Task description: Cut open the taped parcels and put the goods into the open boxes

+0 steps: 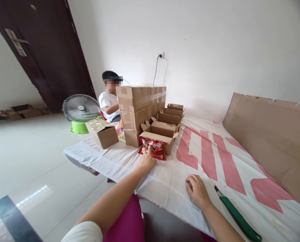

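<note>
left hand [148, 160] against the front of a red packet [159, 153], one finger pointing straight out, maybe to steady it; too hidden to tell a pinch from a push. red packet up against the near side of an open box [169, 148], likely leaning there to stay up. right hand [197, 191] on the white cloth [173, 188], loosely curled, perhaps resting; cannot tell about anything tucked inside. green cutter [237, 213] close by, handle toward the body, maybe for easy grabbing.
</note>
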{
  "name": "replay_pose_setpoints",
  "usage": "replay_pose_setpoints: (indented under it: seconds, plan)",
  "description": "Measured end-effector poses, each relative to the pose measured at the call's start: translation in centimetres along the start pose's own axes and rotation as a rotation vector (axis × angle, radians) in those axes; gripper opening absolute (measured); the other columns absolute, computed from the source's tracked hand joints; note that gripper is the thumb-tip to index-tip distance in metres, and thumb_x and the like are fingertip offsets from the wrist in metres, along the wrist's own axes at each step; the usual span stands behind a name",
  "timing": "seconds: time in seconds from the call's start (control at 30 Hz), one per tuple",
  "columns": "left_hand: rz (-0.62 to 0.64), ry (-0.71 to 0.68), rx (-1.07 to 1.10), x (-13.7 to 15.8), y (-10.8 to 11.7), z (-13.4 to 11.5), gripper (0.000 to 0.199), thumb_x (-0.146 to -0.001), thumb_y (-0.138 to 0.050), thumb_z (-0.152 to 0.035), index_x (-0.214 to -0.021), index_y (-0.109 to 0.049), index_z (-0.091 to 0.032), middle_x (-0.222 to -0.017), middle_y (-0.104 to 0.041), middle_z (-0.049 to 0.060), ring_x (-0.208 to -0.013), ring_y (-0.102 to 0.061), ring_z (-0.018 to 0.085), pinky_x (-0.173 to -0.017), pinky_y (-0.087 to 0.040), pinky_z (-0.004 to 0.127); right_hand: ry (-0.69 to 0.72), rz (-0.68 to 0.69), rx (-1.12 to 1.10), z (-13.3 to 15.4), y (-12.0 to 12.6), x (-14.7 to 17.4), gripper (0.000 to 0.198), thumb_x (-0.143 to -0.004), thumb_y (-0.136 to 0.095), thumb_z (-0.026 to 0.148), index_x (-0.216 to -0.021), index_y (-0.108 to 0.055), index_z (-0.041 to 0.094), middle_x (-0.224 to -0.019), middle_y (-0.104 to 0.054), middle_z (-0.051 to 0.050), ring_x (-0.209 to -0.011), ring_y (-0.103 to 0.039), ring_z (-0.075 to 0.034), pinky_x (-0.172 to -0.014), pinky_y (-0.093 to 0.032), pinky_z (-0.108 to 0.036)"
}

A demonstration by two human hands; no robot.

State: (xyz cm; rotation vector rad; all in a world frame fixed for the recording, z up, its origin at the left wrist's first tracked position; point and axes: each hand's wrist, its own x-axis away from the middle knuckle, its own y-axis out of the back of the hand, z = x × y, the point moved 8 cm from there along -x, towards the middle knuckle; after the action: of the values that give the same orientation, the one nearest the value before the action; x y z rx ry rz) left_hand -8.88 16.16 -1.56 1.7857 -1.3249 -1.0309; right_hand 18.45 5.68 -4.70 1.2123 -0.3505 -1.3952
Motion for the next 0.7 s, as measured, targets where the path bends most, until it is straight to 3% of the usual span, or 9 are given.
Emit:
replay_pose_setpoints:
  seconds: [0.1,0.17,0.27,0.4,0.53,0.63,0.7]
  plan:
    - [-0.083,-0.046,-0.021,-0.3,3.1,1.2,0.053,-0.083,-0.056,-0.034,-0.132,-0.042,-0.020,-0.130,-0.053,0.015,-0.107,-0.062,0.026,-0.086,-0.048,0.036,0.017,-0.002,-0.024,-0.4,0.0,0.0,0.010,-0.084,-0.050,0.017,-0.084,-0.059,0.020,-0.092,-0.063,-0.007,-0.089,-0.056,-0.023,-0.082,-0.045,-0.038]
    - [-0.131,-0.028,-0.063,-1.2,6.0,3.4,0.036,-0.087,-0.050,-0.035,-0.119,-0.053,-0.021,-0.113,-0.062,0.010,-0.106,-0.060,0.025,-0.091,-0.046,0.036,0.027,-0.007,-0.036,-0.7,-0.2,0.0,0.009,-0.084,-0.050,0.019,-0.083,-0.059,0.020,-0.091,-0.063,-0.007,-0.089,-0.056,-0.024,-0.082,-0.045,-0.038]
    - [-0.251,0.088,-0.151,-2.9,11.2,8.3,0.033,-0.086,-0.049,-0.034,-0.115,-0.057,-0.019,-0.122,-0.057,0.015,-0.124,-0.046,0.032,-0.105,-0.035,0.046,0.046,-0.004,-0.038,-1.2,-0.5,0.0,0.009,-0.085,-0.051,0.023,-0.083,-0.059,0.020,-0.091,-0.063,-0.007,-0.088,-0.055,-0.024,-0.081,-0.045,-0.039]
    - [-0.359,0.261,-0.256,-5.5,17.2,14.7,0.049,-0.084,-0.051,-0.034,-0.130,-0.049,-0.020,-0.151,-0.030,0.015,-0.142,-0.017,0.040,-0.111,-0.023,0.057,0.056,-0.002,-0.016,-1.5,-0.8,0.0,0.011,-0.086,-0.051,0.026,-0.084,-0.060,0.020,-0.092,-0.063,-0.007,-0.088,-0.055,-0.024,-0.082,-0.044,-0.039]
    - [-0.211,0.326,-0.341,-8.6,18.5,18.3,0.055,-0.083,-0.051,-0.033,-0.136,-0.045,-0.022,-0.160,-0.015,0.009,-0.146,-0.003,0.039,-0.114,-0.018,0.056,0.035,-0.013,-0.003,-1.2,-0.6,0.1,0.011,-0.086,-0.050,0.025,-0.082,-0.059,0.021,-0.091,-0.063,-0.006,-0.088,-0.055,-0.023,-0.082,-0.044,-0.038]
    - [-0.185,0.336,-0.323,-10.1,18.4,19.2,0.059,-0.081,-0.053,-0.031,-0.138,-0.042,-0.019,-0.157,-0.021,0.014,-0.143,-0.013,0.043,-0.109,-0.023,0.059,0.013,-0.014,-0.005,-0.6,-0.2,0.1,0.009,-0.084,-0.050,0.021,-0.081,-0.059,0.021,-0.090,-0.063,-0.006,-0.087,-0.055,-0.023,-0.081,-0.045,-0.038]
    - [-0.181,0.326,-0.278,-10.5,18.2,19.5,0.059,-0.083,-0.050,-0.028,-0.136,-0.038,-0.007,-0.148,-0.031,0.025,-0.137,-0.026,0.045,-0.103,-0.030,0.060,-0.005,-0.015,-0.010,-0.4,-0.1,0.0,0.010,-0.083,-0.050,0.019,-0.080,-0.059,0.021,-0.089,-0.063,-0.006,-0.086,-0.055,-0.023,-0.080,-0.045,-0.038]
